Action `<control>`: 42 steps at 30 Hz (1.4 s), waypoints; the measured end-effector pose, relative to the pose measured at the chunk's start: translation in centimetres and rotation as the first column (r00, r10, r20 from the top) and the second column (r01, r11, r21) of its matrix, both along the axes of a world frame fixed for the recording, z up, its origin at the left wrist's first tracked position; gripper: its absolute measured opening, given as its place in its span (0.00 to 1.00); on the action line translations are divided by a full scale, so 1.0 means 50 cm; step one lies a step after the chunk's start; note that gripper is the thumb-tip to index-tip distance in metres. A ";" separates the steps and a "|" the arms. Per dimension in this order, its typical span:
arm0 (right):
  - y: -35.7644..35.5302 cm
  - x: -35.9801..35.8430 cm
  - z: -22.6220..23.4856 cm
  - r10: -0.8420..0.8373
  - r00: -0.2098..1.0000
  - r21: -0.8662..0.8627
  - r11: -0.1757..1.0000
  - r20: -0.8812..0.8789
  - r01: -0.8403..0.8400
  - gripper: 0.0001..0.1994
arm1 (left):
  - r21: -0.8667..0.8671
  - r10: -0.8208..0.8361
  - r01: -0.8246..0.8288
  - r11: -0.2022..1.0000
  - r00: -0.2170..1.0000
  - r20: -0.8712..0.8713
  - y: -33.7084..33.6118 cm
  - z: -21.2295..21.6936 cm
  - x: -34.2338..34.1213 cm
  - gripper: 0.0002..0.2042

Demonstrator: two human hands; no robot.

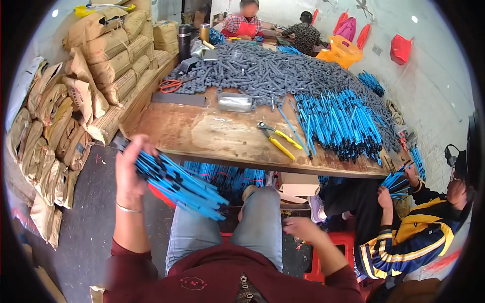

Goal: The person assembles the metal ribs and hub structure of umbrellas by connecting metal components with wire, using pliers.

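Holding a bundle of blue rods [177,183], the left hand [129,169] is closed around its far left end. Its long axis slants down toward the near right. The right hand [301,228] hangs open and empty, well apart, below the desk [202,134].

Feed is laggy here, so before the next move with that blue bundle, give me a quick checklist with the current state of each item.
1. Left hand grip closed around the bundle of blue rods: ok.
2. Rods aligned in the bundle: not ok, the far ends fan out.
3. Right hand free: ok, empty and low beside the knee.
4. Bare spot on the wooden table: ok.
5. Yellow-handled pliers away from the hands: ok.
6. Co-worker's hands apart from ours: ok.
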State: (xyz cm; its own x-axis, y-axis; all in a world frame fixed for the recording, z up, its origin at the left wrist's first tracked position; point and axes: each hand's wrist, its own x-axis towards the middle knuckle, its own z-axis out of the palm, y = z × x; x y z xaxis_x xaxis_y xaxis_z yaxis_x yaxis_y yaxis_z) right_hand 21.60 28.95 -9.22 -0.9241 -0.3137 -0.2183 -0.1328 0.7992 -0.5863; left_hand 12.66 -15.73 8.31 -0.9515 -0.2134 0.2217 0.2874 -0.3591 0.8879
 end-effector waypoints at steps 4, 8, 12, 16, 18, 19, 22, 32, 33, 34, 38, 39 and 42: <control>-0.227 -0.019 0.059 0.148 0.989 0.303 0.942 0.006 -0.142 0.19 | 0.514 -0.066 0.097 0.852 0.995 -0.079 -0.068 0.015 -0.003 0.16; -0.293 -0.067 0.105 0.115 0.983 -0.224 0.964 -0.143 -0.146 0.20 | 0.740 -0.149 0.185 0.647 0.982 -0.115 -0.036 -0.013 -0.011 0.16; -0.337 -0.142 0.152 -0.029 0.851 -0.687 0.605 -0.524 -0.402 0.29 | 0.844 -0.283 0.251 0.474 0.951 -0.124 0.074 -0.094 -0.033 0.16; -0.375 -0.135 0.270 -0.297 0.929 -0.912 -0.275 -0.222 -0.306 0.25 | 0.889 -0.414 0.297 0.348 0.900 -0.138 0.163 -0.202 -0.053 0.16; -0.329 -0.137 0.270 -0.211 0.970 -0.872 -0.444 -0.119 -0.203 0.23 | 0.901 -0.511 0.333 0.279 0.846 -0.154 0.197 -0.238 -0.033 0.18; -0.300 -0.143 0.259 -0.162 0.937 -0.907 -0.246 -0.309 -0.341 0.21 | 0.900 -0.510 0.329 0.287 0.847 -0.147 0.212 -0.242 -0.017 0.18; -0.252 -0.143 0.222 0.034 0.813 -0.802 0.141 -0.582 -0.580 0.17 | 0.925 -0.630 0.160 0.344 0.770 0.100 0.246 -0.257 0.031 0.16; -0.287 -0.055 0.126 -0.039 0.889 -0.739 0.573 -0.456 -0.354 0.21 | -0.350 -0.256 0.345 0.871 0.926 0.277 0.138 -0.329 0.083 0.23; -0.291 -0.055 0.110 -0.046 0.906 -0.760 0.564 -0.420 -0.324 0.21 | -0.346 -0.253 0.360 0.866 0.914 0.317 0.144 -0.310 0.087 0.23; -0.294 -0.056 0.100 0.001 0.905 -0.727 0.595 -0.425 -0.343 0.21 | -0.290 -0.437 0.506 0.812 0.857 0.273 0.151 -0.290 0.091 0.23; -0.322 -0.046 0.081 0.064 0.900 -0.668 0.648 -0.432 -0.366 0.20 | -0.203 -0.775 0.775 0.599 0.625 0.099 0.139 -0.261 0.083 0.24; -0.327 -0.041 0.076 0.014 0.910 -0.683 0.655 -0.415 -0.322 0.20 | -0.207 -0.812 0.805 0.556 0.579 0.069 0.131 -0.262 0.076 0.24; -0.344 -0.034 0.077 -0.053 0.920 -0.680 0.691 -0.389 -0.248 0.20 | -0.235 -0.805 0.793 0.563 0.590 0.060 0.138 -0.269 0.080 0.24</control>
State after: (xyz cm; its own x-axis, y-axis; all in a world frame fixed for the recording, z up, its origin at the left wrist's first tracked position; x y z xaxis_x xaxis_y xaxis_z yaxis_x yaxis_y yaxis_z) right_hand 19.91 11.75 -5.36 -0.8387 -0.3253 0.4367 -0.4985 0.1360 -0.8562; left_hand 16.65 -8.84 -5.16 -0.6956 0.6877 0.2077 0.0227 -0.2679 0.9632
